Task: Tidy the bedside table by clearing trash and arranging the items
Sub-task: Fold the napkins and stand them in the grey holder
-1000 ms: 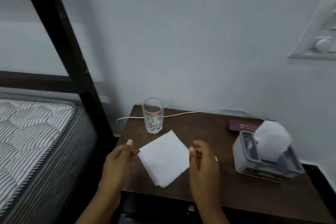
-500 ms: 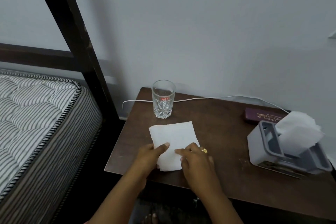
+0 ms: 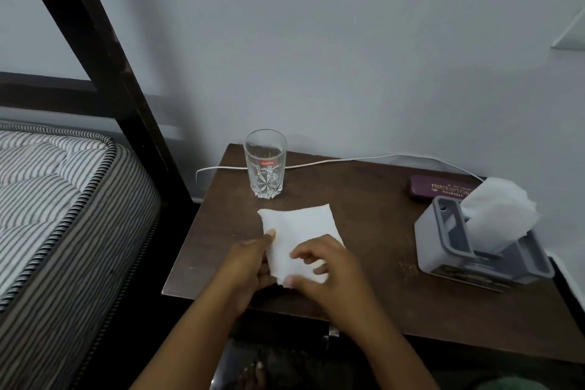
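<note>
**At six o'clock on the counter, two hands held a white tissue**

Near the front edge of the dark wooden counter (image 3: 364,215), a flat, folded white tissue (image 3: 300,231) lay partly on the wood. Its near end was lifted between both hands. The left hand (image 3: 250,263) pinched the tissue's nine o'clock edge, thumb on top and fingers beneath. The right hand (image 3: 329,275) curled over the near corner at five o'clock, and its grip seemed closed on the paper, though blur softened the fingertips.

An empty drinking glass (image 3: 266,165) stood upright at twelve o'clock of the tissue, close but not touching it. A white cable (image 3: 364,160) ran along the back edge behind the glass. At three o'clock, well apart, sat a grey tissue holder (image 3: 443,231) with tissue billowing from it. A maroon spectacle case (image 3: 440,191) lay just behind the holder. A striped mattress (image 3: 47,199) filled the nine o'clock side.

The step looked like gathering or folding the tissue to clear it. It would go best if both grips drew the paper toward six o'clock, away from the glass. The corners should be brought together gently, since thin paper tears easily.
</note>
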